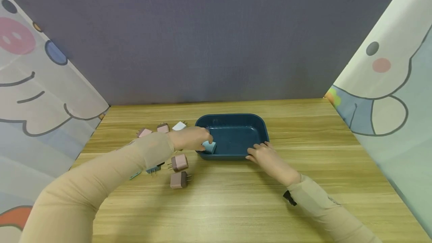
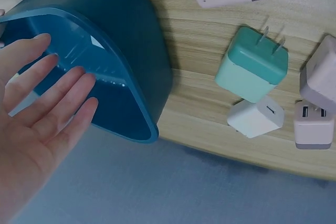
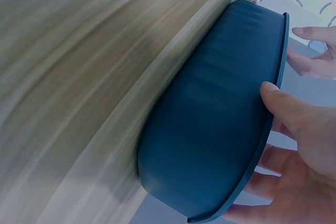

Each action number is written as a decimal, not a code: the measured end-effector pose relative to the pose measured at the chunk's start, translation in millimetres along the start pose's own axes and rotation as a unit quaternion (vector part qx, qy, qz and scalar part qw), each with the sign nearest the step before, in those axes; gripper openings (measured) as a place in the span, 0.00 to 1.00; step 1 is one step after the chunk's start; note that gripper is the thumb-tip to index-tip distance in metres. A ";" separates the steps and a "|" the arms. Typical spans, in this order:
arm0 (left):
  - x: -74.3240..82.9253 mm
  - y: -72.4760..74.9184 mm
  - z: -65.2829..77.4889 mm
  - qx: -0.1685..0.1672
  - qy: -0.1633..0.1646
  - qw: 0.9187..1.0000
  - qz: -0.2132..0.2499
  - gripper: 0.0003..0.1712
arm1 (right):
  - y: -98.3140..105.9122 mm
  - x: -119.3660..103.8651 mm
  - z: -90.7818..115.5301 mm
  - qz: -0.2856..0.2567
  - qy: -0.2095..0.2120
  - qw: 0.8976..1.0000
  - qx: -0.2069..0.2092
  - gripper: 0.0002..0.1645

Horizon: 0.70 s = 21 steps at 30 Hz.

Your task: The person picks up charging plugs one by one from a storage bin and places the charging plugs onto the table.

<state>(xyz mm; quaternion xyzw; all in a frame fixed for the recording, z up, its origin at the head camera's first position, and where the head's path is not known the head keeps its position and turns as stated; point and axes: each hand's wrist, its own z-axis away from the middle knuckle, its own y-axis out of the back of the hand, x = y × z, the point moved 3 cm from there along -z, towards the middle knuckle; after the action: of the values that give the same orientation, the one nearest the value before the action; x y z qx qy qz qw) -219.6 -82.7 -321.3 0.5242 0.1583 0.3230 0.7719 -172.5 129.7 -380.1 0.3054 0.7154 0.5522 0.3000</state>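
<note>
A dark blue plastic bin (image 1: 233, 157) stands on the wooden table. Over its left end is my left hand (image 1: 193, 138), fingers relaxed and slightly spread in the left wrist view. A light blue charger (image 1: 209, 147) lies in the bin just below those fingertips; whether they touch it cannot be told. My right hand (image 1: 270, 162) grips the bin's near right rim, thumb on the outer wall and fingers over the edge in the right wrist view. Left of the bin sit a pink charger (image 1: 179, 162), a second pink one (image 1: 179, 180) and a green plug (image 2: 253, 64).
More plug chargers lie left of the bin, among them a white charger (image 1: 179, 126) and a pink-brown one (image 1: 163, 128); my left forearm partly covers this group. A grey-blue panel (image 1: 216, 48) rises behind the table, with cartoon-print cloths (image 1: 381, 96) at the sides.
</note>
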 end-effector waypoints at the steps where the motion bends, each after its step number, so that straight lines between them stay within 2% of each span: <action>1: -0.1 -0.1 -2.0 -0.005 0.001 1.000 -0.002 0.17 | 0.1 -0.1 0.0 -0.001 -0.001 1.000 -0.002 0.09; 8: -0.7 -3.2 -16.1 -0.034 0.004 0.999 -0.026 0.19 | -0.1 0.1 -0.4 -0.001 -0.003 1.000 -0.008 0.08; 21: -3.6 -4.9 -31.8 -0.058 0.010 0.996 -0.061 0.20 | 0.0 -0.4 -0.9 0.001 0.002 1.000 -0.004 0.09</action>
<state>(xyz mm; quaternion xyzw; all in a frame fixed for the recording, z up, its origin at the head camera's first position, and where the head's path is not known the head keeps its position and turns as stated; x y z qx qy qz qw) -239.2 -63.8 -338.8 0.4644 0.1786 0.2897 0.8176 -172.9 128.9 -379.9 0.3042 0.7135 0.5557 0.2994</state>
